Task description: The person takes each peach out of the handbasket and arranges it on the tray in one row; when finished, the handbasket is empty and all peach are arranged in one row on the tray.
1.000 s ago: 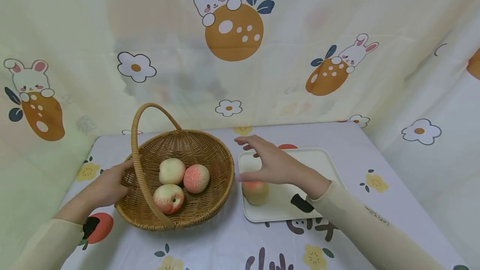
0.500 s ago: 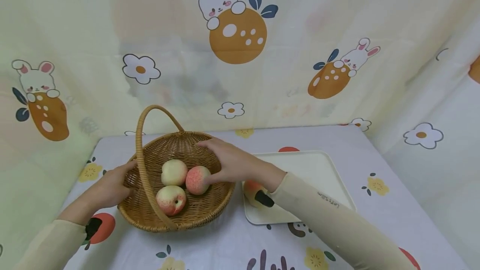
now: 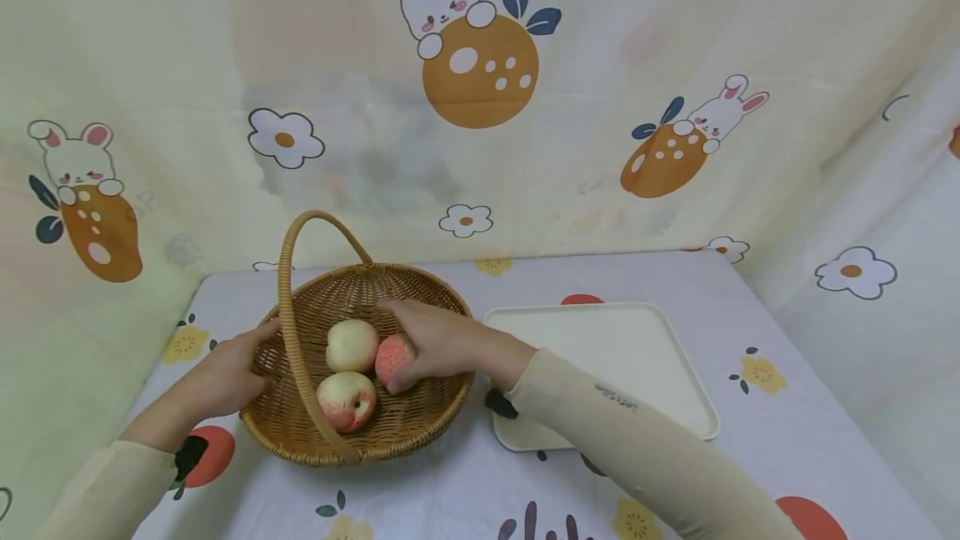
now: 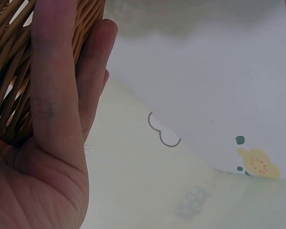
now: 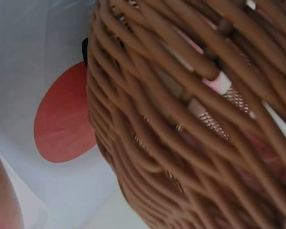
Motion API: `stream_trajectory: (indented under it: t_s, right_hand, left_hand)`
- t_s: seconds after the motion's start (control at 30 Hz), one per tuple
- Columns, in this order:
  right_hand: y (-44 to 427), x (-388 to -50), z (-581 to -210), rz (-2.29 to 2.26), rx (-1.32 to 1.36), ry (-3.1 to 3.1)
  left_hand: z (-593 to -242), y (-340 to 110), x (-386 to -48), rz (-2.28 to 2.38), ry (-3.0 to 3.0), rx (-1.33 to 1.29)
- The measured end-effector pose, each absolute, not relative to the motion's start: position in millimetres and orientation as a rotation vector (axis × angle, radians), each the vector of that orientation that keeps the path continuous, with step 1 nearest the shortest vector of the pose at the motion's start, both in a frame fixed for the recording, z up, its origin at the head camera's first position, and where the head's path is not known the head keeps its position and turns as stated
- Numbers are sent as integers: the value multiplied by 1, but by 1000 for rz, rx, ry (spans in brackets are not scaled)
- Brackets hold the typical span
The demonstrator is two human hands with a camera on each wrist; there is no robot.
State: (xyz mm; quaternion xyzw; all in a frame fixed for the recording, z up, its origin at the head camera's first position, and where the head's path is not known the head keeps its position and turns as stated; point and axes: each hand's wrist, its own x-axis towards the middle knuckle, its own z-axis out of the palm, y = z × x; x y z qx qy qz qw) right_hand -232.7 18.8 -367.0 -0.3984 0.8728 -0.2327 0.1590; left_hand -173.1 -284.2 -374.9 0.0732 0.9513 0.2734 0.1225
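A round wicker basket [image 3: 420, 282] with an arched handle stands on the left, holding three peaches. My left hand [image 3: 225, 369] grips its left rim; in the left wrist view a straight finger [image 4: 55, 95] lies along the wicker. Inside the basket, my right hand [image 3: 442, 344] spreads around the reddest peach [image 3: 390, 361], thumb low against its right side and fingers reaching past its far side. A pale peach [image 3: 352, 346] and a pink-and-cream peach [image 3: 347, 400] sit left of it. In the right wrist view the basket wall [image 5: 181, 119] hides most of the right hand.
A white rectangular tray [image 3: 630, 357] lies to the right, partly covered by the right sleeve [image 3: 600, 407]. The tablecloth [image 3: 420, 498] is pale with printed flowers and fruit. A bunny-patterned curtain [image 3: 345, 65] hangs behind the table.
My right hand has moved left from over the tray into the basket and lowered around the reddest peach. The peach on the tray is now hidden by the right arm. The left hand stays put.
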Motion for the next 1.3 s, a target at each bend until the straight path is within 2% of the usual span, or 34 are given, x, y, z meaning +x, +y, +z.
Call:
stream_trajectory:
  t_s: [0.6,0.87,1.13,1.3]
  right_hand:
    - [5,-220,-383,-153,-1017,2595]
    - [7,-217,-383,-92,-1142,2641]
    - [17,-211,-365,-267,-1239,2770]
    - [33,-217,-357,-754,-1170,2733]
  left_hand:
    - [-374,-282,-170,793,2809,270]
    - [-374,-282,-169,790,2802,249]
    - [-375,-284,-169,781,2800,235]
    - [-377,-285,-168,802,2793,236]
